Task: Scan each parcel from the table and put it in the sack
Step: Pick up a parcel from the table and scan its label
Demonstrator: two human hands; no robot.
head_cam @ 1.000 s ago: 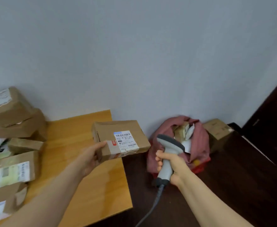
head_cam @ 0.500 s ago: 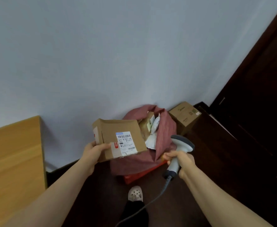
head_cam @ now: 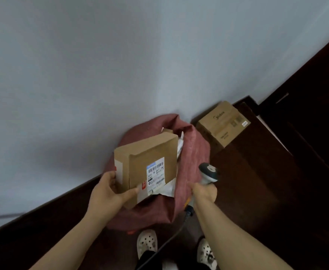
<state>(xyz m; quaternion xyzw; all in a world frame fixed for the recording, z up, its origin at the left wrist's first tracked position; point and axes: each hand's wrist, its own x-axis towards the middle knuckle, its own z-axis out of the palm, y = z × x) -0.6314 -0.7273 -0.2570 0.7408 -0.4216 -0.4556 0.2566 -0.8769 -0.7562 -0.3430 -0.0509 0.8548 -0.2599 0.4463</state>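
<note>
- Left hand clamped on the near left corner of the parcel: thumb along the near edge by the label, fingers curled on the taped end wall; nothing else supports it
- Right hand closed round the handle of the scanner, whose head points up and away from the parcel; its cable trails down between the shoes; whether this hand also touches the sack's rim cannot be told
- Parcel position: tilted, label face towards the camera, held at the open mouth of the red sack, which stands on the dark floor against the wall; not yet released
- Sack contents: white packets show in the mouth, so the parcel should land on an uneven bed
- Handling, as judged: a stiff cardboard carton, carried one-handed by a corner, hence probably light; tape and label are smooth, bare board offers better purchase; best taken at a corner or short edge, thumb on top
- Sack is soft cloth; its rim may fold inward and catch a carton corner
- Printed box stands on the floor just beside the sack, outside this step
</note>
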